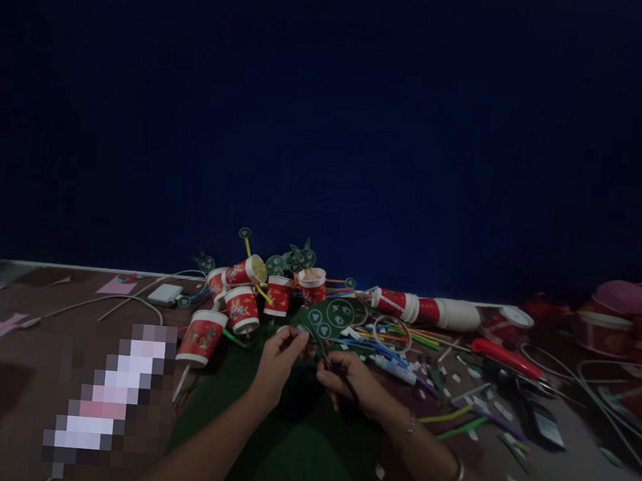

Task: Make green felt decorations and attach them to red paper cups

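Observation:
My left hand (pixel 279 356) pinches a small green paper piece (pixel 314 327) printed with white-edged circles. My right hand (pixel 351 385) is closed round dark-handled scissors (pixel 327 359), whose blades point up toward that paper. Both hands hover over a dark green sheet (pixel 283 445) on the floor. Just beyond them lies a heap of red printed paper cups (pixel 243 305), some with coloured straws and green round tags stuck in them.
A lying stack of red-and-white cups (pixel 427 309) sits at the right, with loose coloured straws (pixel 402 339), paper scraps, a red-handled cutter (pixel 504 357) and a glue tube (pixel 394 368). White cables and a white box (pixel 164 293) lie left. More cups and pink lids (pixel 621 312) stand far right. A dark blue wall is behind.

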A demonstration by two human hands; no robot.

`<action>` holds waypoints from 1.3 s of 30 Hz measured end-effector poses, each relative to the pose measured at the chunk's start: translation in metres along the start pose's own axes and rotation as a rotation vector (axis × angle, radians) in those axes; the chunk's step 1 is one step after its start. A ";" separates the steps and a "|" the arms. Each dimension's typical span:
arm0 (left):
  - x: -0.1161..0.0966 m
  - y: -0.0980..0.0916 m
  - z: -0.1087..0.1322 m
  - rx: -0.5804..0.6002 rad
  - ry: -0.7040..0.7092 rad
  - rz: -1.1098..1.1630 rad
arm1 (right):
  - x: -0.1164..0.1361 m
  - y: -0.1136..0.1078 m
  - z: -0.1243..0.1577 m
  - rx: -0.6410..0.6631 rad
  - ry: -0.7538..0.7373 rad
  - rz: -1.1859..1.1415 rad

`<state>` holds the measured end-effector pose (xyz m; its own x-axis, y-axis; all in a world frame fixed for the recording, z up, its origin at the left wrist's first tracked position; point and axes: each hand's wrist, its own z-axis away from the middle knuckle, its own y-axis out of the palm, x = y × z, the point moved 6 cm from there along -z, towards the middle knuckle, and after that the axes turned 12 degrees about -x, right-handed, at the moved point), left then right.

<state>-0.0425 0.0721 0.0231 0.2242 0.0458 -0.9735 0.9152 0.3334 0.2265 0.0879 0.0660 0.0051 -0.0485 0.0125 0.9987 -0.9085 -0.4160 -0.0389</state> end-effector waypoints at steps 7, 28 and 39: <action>0.001 -0.002 -0.002 0.049 0.095 -0.073 | -0.003 0.001 -0.001 0.016 0.019 -0.002; 0.002 0.000 -0.002 0.085 0.123 -0.142 | 0.001 0.002 0.001 -0.018 0.021 0.022; 0.001 0.000 -0.001 0.074 0.099 -0.132 | 0.001 0.003 0.000 -0.024 0.026 0.021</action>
<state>-0.0426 0.0728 0.0224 0.0700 0.1001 -0.9925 0.9575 0.2723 0.0950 0.0855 0.0644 0.0056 -0.0777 0.0279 0.9966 -0.9169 -0.3946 -0.0604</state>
